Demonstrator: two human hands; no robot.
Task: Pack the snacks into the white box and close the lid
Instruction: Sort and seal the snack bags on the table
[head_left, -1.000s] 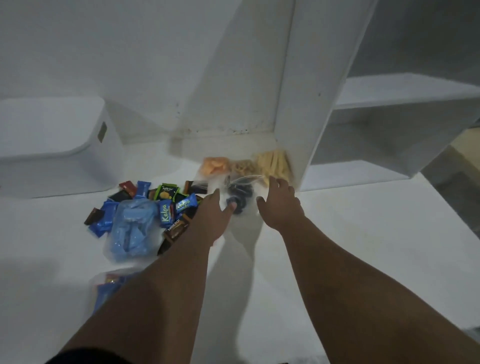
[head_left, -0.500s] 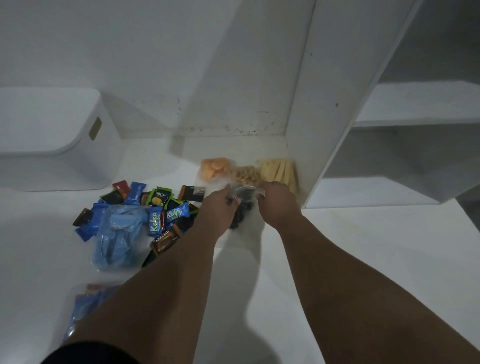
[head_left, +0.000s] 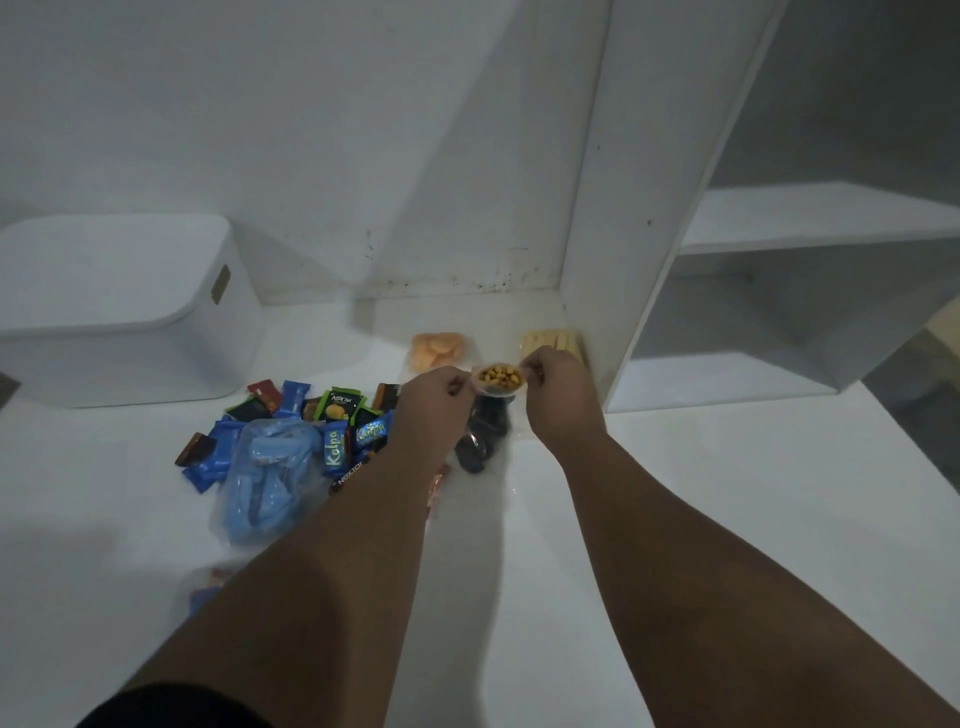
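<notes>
Both hands are lifting one snack from the pile, so the step in hand is the pick-up before packing. The left hand (head_left: 436, 400) and the right hand (head_left: 558, 384) each pinch one top corner of a small clear bag of nuts (head_left: 500, 376), thumb against the fingers, and the bag hangs between them a little above the desk (head_left: 675, 493). Each grip is pressed together on the plastic, not spread. Both forearms reach straight out from the near edge toward the far wall, almost parallel, with the wrists bent slightly inward toward each other.

The box (head_left: 119, 312) stands at the far left on the desk, well apart from the hands, and its lid (head_left: 104, 265) looks on. I judge that nothing is packed yet. The next move calls for carrying the bag to the left over the pile of wrapped sweets (head_left: 311, 421), but first one hand must let go and take the lid off, or the bag must be put down again.

Other snacks are waiting: a blue bag (head_left: 270, 478) near the sweets, a bag of dark biscuits (head_left: 480, 436) just under the hands, orange crackers (head_left: 439, 348) and pale sticks (head_left: 550, 341) far behind, beside the shelf (head_left: 623, 234).
</notes>
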